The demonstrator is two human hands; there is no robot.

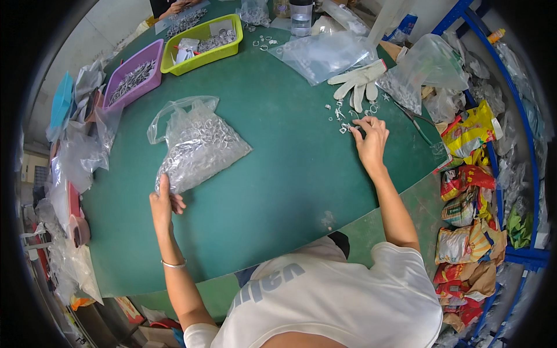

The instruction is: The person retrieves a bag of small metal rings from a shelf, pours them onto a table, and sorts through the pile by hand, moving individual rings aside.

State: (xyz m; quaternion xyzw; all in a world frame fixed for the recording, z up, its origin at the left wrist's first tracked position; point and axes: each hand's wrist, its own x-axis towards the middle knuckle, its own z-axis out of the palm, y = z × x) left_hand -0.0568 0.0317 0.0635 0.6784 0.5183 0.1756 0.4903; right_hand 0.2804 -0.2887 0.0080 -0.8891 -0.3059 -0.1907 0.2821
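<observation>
A clear plastic bag (pixel 203 142) full of small silver-coloured rings lies on the green table, its loose top pointing away from me. My left hand (pixel 164 200) is at the bag's near left corner. Its thumb lies against the plastic, and the other fingers are loosely bent, apart from the thumb. At the right, my right hand (pixel 371 142) has its thumb and fingertips close together around a small silver-coloured metal piece (pixel 346 128). Several similar loose pieces (pixel 339 110) are scattered just beyond these fingertips, beside a white knit glove (pixel 358 83).
Purple (pixel 134 81) and yellow-green baskets (pixel 203 46) hold metal pieces at the far left. A flat clear bag (pixel 325 55) and a bottle (pixel 301 17) stand at the back. Pliers-like tool handles (pixel 415 116) lie right. A blue rack (pixel 493 174) holds packets. Another person's hand (pixel 174 8) works far off.
</observation>
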